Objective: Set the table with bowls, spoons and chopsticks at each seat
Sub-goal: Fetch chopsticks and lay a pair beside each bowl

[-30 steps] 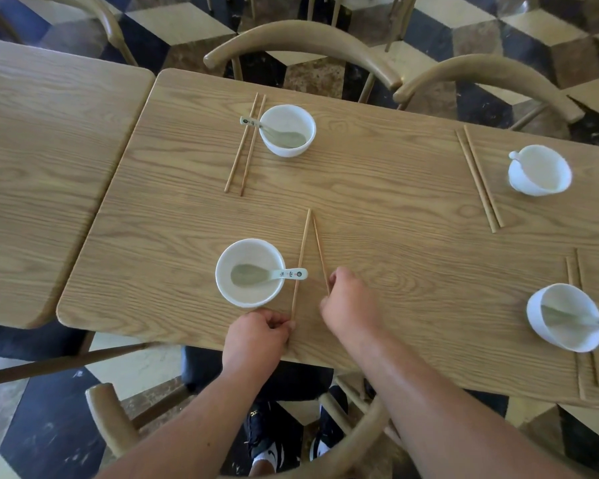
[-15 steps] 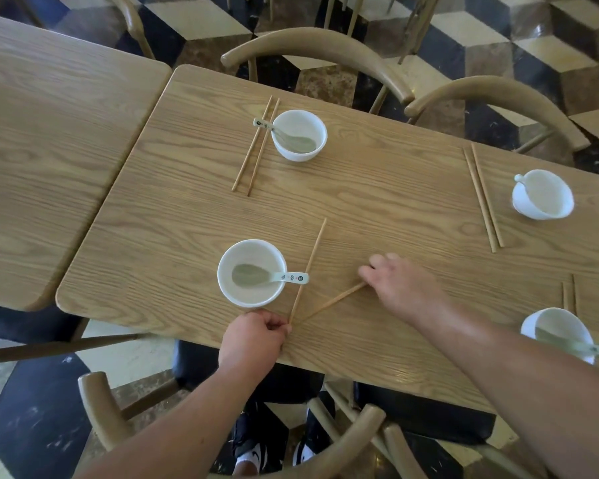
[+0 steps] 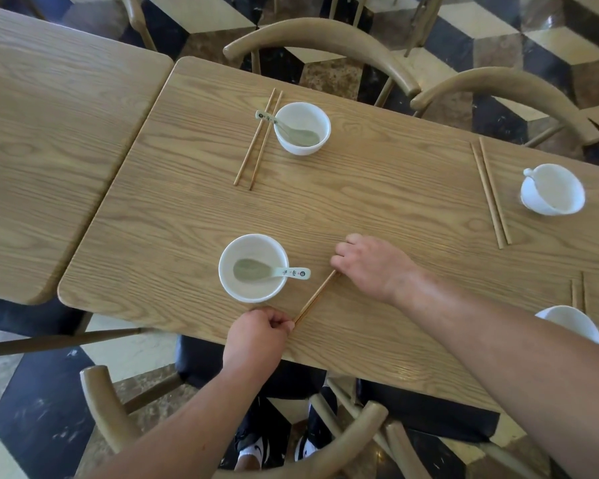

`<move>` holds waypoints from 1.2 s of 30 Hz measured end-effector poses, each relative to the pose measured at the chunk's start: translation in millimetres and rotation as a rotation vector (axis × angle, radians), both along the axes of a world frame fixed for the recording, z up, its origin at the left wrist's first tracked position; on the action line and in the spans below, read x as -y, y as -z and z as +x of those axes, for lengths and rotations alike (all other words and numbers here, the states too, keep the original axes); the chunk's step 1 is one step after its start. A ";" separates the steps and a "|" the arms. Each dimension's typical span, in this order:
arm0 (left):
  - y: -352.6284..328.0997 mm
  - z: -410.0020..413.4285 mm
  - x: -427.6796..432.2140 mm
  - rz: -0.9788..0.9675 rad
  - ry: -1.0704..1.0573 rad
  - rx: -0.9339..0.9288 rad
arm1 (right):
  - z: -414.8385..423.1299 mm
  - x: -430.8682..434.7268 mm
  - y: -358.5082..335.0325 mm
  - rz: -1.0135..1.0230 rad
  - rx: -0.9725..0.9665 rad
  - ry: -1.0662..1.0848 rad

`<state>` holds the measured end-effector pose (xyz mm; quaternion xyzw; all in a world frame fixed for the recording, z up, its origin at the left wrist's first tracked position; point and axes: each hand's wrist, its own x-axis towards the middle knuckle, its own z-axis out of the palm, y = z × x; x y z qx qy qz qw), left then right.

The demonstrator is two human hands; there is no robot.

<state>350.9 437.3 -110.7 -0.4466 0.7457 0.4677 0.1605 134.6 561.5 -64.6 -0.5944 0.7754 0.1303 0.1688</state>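
Tabletop [image 3: 395, 188], spoon [image 3: 267, 271] in near bowl [image 3: 253, 237], left hand [image 3: 255, 340] and right hand [image 3: 370, 267] seemingly pinching chopsticks [image 3: 315, 299]

chopsticks [image 3: 314, 299] brought together, right hand [image 3: 370, 267] shifted nearer

free: table [image 3: 377, 202] middle, between settings | obstacles: near bowl [image 3: 253, 296] at left, far bowl [image 3: 301, 149] ahead

Wood-grain bench [image 3: 377, 209] sits beside a 2nd bench [image 3: 49, 150], narrow gap between. Curved-back wooden chairs [image 3: 319, 36] with black seats stand around. Glossy floor [image 3: 38, 420]: cube-pattern tiles, black, cream, brown.
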 end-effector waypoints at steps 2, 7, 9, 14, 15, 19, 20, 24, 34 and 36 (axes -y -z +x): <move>-1.8 0.4 -1.9 0.006 -0.029 -0.006 | -2.0 -19.0 -2.1 0.040 0.001 0.087; -6.7 1.9 -5.1 0.023 -0.105 -0.035 | 6.2 -73.5 9.5 -0.061 -0.104 0.404; -6.2 1.7 -3.0 0.022 -0.084 -0.021 | 14.0 -80.7 10.4 -0.052 -0.109 0.492; -5.1 1.1 1.0 0.030 -0.045 -0.002 | 24.7 -75.8 7.4 0.020 -0.135 0.580; -5.0 0.8 1.6 0.023 -0.031 0.000 | 27.5 -72.7 6.8 0.029 -0.124 0.613; -4.7 -4.5 3.8 -0.060 0.064 0.039 | 41.9 -44.5 8.3 0.021 0.026 0.819; -4.5 -5.4 3.5 -0.102 0.105 0.046 | 47.6 -32.9 9.1 0.006 0.086 0.885; -2.3 -3.2 -1.1 -0.209 0.201 -0.020 | 75.2 14.1 19.7 -0.111 0.304 1.095; -1.1 -9.7 -4.6 -0.055 0.087 -0.070 | 102.7 19.8 32.6 -0.257 0.539 1.324; -0.5 -9.3 -4.3 -0.038 0.058 -0.072 | 110.0 9.2 37.4 -0.223 0.632 1.353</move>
